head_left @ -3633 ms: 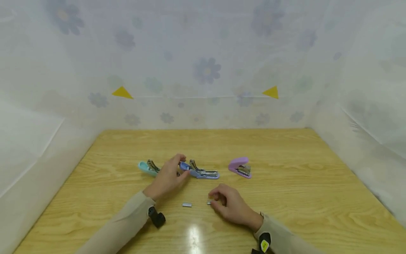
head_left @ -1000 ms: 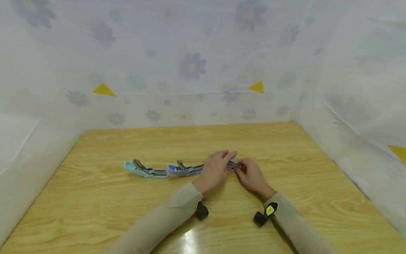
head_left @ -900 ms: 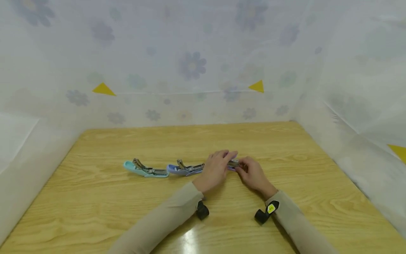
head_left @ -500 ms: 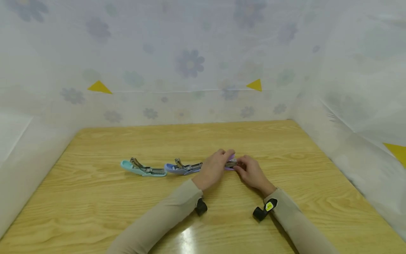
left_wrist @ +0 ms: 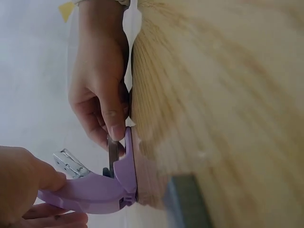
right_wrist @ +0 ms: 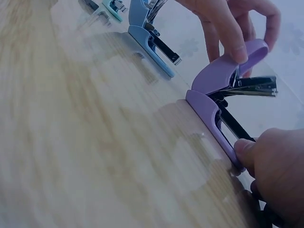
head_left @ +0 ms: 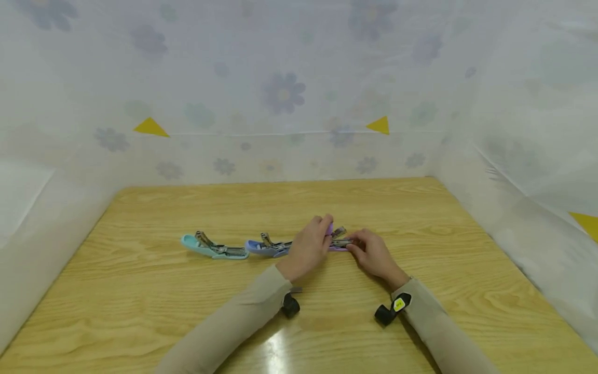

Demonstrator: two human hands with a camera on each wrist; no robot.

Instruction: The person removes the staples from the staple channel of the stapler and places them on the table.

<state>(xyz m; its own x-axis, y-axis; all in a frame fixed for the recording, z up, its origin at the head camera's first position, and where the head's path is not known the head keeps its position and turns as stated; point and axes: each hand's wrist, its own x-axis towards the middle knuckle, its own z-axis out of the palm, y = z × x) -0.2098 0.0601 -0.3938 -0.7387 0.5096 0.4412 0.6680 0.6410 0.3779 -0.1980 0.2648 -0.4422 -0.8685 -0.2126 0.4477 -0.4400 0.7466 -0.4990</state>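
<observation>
I judge the purple stapler [right_wrist: 204,107] light, stiff, best held where left grip [head_left: 306,249] pinches lid [right_wrist: 211,73], right grip [head_left: 374,254] front end [right_wrist: 233,159].

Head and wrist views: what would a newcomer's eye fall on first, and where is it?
Probably the purple stapler, opened just right of centre in the head view, its raised top held by the left hand and its lower rail pinched by the right hand. Next, the blue stapler and teal stapler, open in a row to the left on the wooden table. Then yellow triangles, bright against the pale flowered sheet behind.
</observation>
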